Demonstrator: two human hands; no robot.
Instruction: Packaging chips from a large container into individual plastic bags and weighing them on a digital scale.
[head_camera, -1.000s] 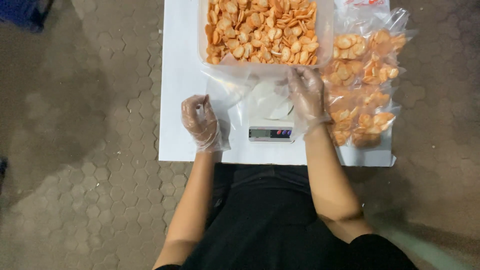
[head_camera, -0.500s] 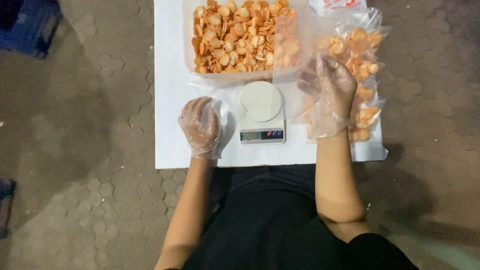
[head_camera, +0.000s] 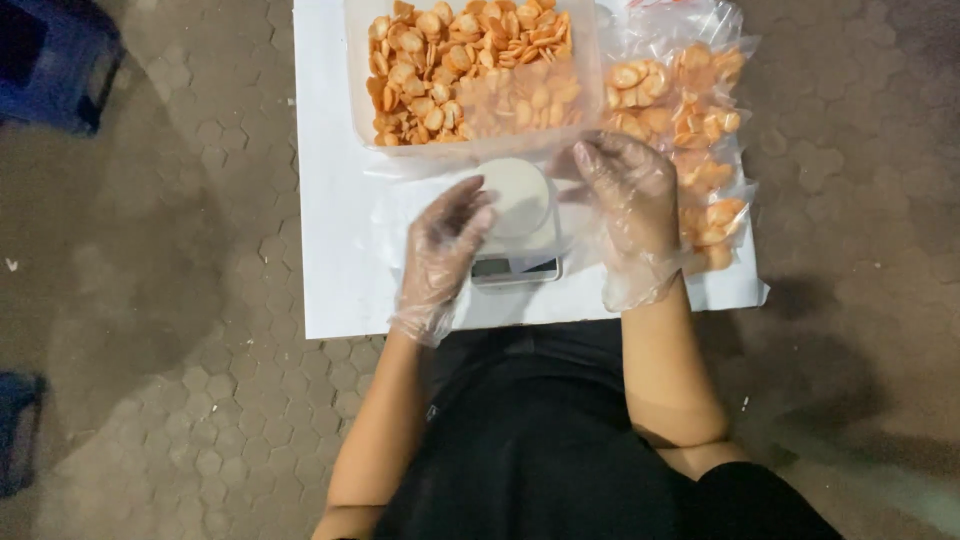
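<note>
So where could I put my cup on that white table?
The bare strip of the table left of the tub and the left hand is free. The middle is crowded: the scale and both hands, right hand too. The bags fill the right side.

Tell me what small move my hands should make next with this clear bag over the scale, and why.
Probably spread the clear bag's mouth open over the scale. Both gloved hands, left hand and right hand, are on the limp empty plastic, and the tub of orange crackers sits just beyond.
</note>
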